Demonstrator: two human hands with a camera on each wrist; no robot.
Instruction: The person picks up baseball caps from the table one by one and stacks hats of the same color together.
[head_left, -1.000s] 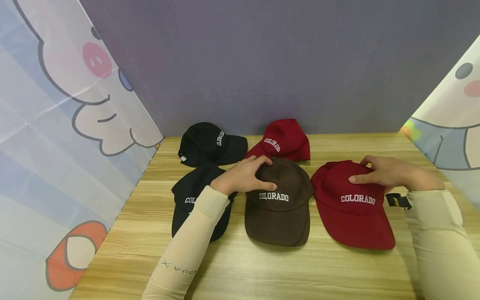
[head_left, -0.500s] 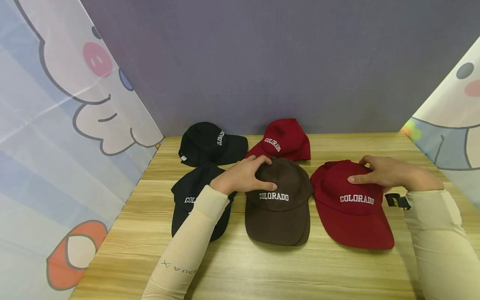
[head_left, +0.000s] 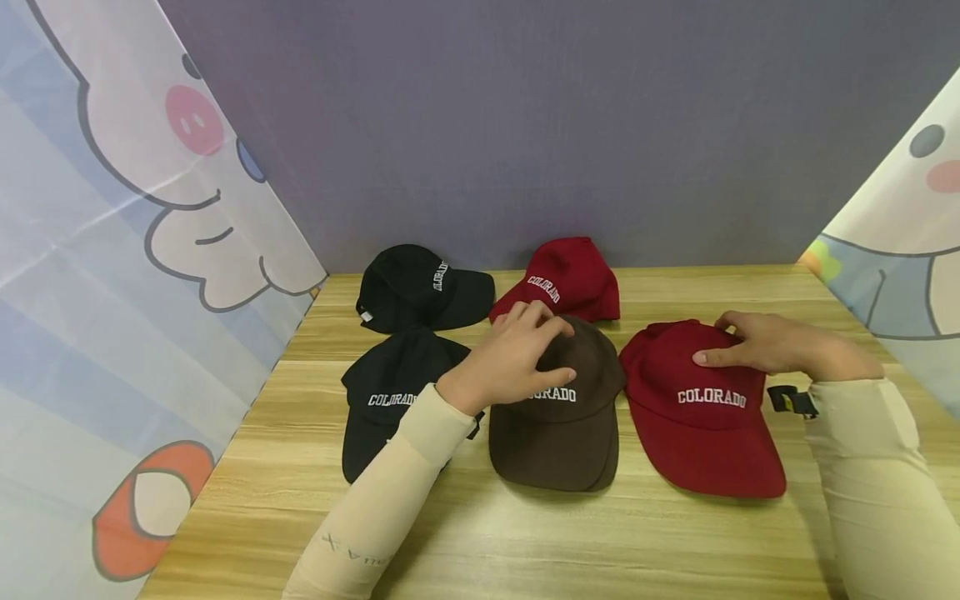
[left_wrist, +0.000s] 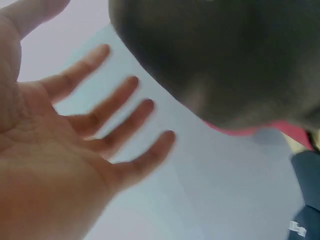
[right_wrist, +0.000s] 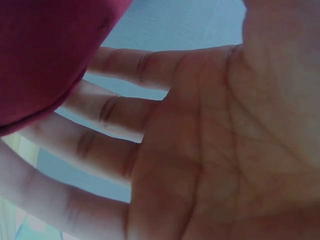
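Note:
My left hand (head_left: 510,358) hovers over the crown of a brown Colorado baseball cap (head_left: 555,454), its fingers spread and loosely bent. In the left wrist view a gap shows between those fingers and the brown cap (left_wrist: 225,55). Another brim edge peeks out under the brown brim. At the right, my right hand (head_left: 768,343) holds a red baseball cap (head_left: 708,450) by its crown, thumb on the front. The right wrist view has its fingers reaching behind the red cap (right_wrist: 50,55), the tips hidden.
A black cap (head_left: 363,437) lies left of the brown one, partly behind my left forearm. Against the grey back panel (head_left: 525,125) sit another black cap (head_left: 405,287) and another red cap (head_left: 577,279). The wooden table (head_left: 525,550) extends toward me.
My left hand has let go of the brown cap and risen slightly to the right. The red cap has slid a little left with my right hand; the other caps stay put.

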